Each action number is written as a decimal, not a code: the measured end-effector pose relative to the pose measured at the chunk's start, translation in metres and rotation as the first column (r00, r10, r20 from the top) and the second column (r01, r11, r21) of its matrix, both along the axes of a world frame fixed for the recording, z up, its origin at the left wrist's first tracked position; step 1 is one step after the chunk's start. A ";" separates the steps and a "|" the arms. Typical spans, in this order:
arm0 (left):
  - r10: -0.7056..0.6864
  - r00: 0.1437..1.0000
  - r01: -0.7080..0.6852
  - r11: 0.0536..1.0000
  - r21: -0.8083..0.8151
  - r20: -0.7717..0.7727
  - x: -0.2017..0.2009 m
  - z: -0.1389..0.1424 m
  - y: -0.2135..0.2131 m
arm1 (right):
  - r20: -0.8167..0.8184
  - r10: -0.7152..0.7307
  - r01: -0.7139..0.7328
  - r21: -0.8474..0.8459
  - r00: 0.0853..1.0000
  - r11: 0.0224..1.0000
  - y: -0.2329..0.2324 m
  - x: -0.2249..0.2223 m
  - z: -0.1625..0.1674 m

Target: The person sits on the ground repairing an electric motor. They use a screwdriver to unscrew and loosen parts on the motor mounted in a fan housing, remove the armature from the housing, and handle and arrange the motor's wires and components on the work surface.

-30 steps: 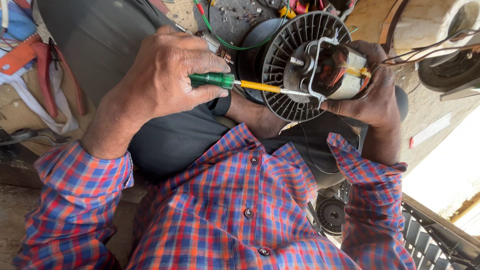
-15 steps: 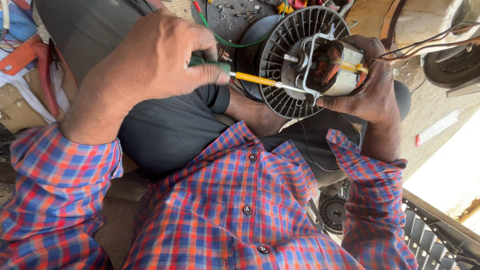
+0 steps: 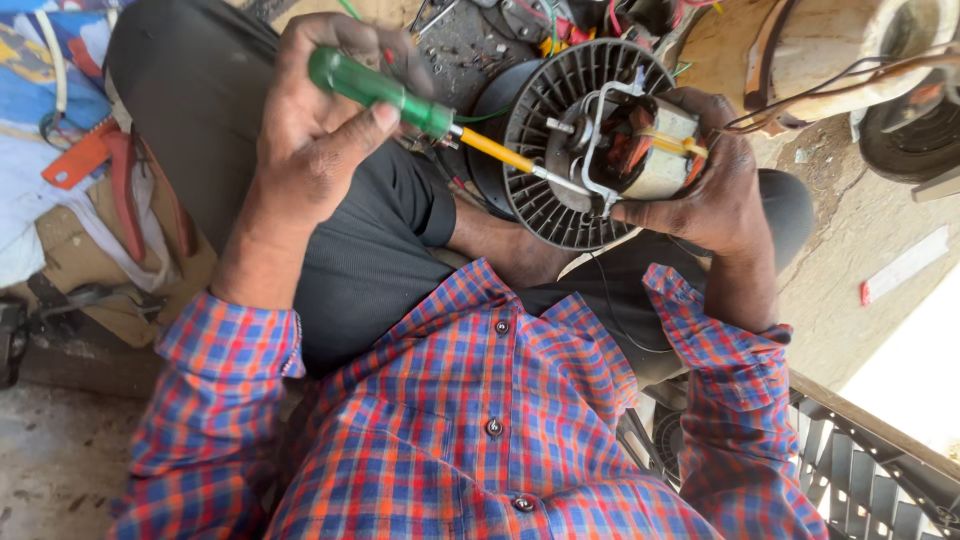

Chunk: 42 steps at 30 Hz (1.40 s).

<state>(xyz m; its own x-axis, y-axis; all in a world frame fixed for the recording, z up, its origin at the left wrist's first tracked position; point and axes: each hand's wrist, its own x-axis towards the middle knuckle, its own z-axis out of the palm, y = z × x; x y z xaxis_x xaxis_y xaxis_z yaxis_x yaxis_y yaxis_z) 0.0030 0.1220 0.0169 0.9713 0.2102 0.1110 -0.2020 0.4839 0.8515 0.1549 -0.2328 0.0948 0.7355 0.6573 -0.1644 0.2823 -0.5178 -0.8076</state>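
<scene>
Green-handled screwdriver with yellow shank (image 3: 420, 105) gripped in closed left hand (image 3: 310, 140), tip at small electric motor with black finned fan (image 3: 600, 140), clasped by right hand (image 3: 715, 190).

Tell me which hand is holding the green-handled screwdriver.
The left hand grips the screwdriver by its handle; the right hand holds the fan motor instead.

Strong daylight comes from my lower right, where the ground is washed out to white glare. My shirt (image 3: 480, 430) looks sharp and evenly lit. Soft shadows lie under my hands; the edges look slightly stretched.
</scene>
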 end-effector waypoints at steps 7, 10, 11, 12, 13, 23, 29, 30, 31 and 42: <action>0.086 0.996 -0.086 0.996 -0.002 -0.033 -0.003 -0.016 -0.008 | -0.069 -0.072 0.077 0.077 0.995 0.994 0.005 -0.004 -0.001; 0.086 0.993 -0.093 0.991 -0.100 -0.076 -0.012 -0.024 -0.004 | -0.097 -0.074 0.082 0.085 0.993 0.993 0.007 -0.006 -0.001; 0.100 0.991 -0.110 0.987 -0.118 -0.085 -0.014 -0.027 -0.003 | -0.104 -0.079 0.087 0.081 0.991 0.993 0.007 -0.006 -0.001; 0.108 0.990 -0.118 0.987 -0.113 -0.088 -0.016 -0.030 -0.003 | -0.114 -0.081 0.090 0.076 0.990 0.993 0.007 -0.006 -0.001; 0.118 0.989 -0.127 0.986 -0.107 -0.089 -0.016 -0.032 -0.004 | -0.133 -0.086 0.097 0.082 0.987 0.992 0.007 -0.006 -0.001; 0.106 0.994 -0.107 0.991 -0.074 -0.027 -0.008 -0.035 -0.007 | -0.114 -0.044 0.057 0.108 0.993 0.993 0.003 -0.004 -0.006; 0.115 0.993 -0.114 0.993 -0.033 0.016 -0.008 -0.042 -0.004 | -0.070 -0.045 0.051 0.091 0.997 0.995 0.000 -0.003 -0.010; 0.118 0.993 -0.117 0.993 -0.026 0.022 -0.008 -0.042 -0.004 | -0.075 -0.047 0.054 0.096 0.996 0.994 0.000 -0.003 -0.010; 0.116 0.993 -0.115 0.993 -0.035 0.023 -0.007 -0.043 -0.004 | -0.070 -0.041 0.048 0.092 0.997 0.995 0.000 -0.002 -0.010; 0.099 0.994 -0.097 0.994 -0.051 0.042 -0.005 -0.031 -0.004 | -0.079 -0.030 0.039 0.117 0.996 0.992 -0.001 -0.002 -0.012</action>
<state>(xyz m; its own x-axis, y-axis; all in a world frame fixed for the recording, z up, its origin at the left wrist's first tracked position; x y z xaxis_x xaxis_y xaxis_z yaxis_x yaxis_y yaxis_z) -0.0023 0.1180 -0.0138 0.9402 0.3100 0.1412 -0.2878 0.5009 0.8162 0.1527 -0.2342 0.0824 0.7466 0.6496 -0.1438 0.2007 -0.4260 -0.8822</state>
